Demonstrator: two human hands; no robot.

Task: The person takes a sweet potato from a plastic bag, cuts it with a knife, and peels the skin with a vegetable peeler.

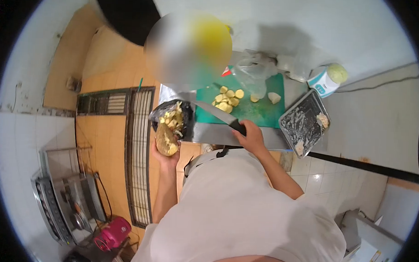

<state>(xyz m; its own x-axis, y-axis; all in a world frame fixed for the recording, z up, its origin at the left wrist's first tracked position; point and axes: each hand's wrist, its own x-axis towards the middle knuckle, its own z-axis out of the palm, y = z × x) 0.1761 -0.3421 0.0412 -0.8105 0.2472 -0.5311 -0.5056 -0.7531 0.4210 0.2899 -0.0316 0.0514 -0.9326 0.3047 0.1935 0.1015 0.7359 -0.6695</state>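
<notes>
My left hand (166,158) is wrapped round a large brown-skinned tuber (166,139) with pale cut patches, held at the near edge of a black plastic bag (187,117) full of yellowish peelings (174,117). In my right hand (252,138) is the black handle of a large knife (219,114); its blade points left over the green cutting board (260,119) towards the bag. Thick, pale yellow slices (226,100) lie piled on the board, and a whitish piece (274,97) rests at its right side.
A clear plastic bag (253,72) lies across the board's back edge. To the right are a metal tray (304,125) with white residue and a white-and-teal box (324,82) bearing a round pale green item (337,73). A pink gas cylinder (113,233) stands at lower left.
</notes>
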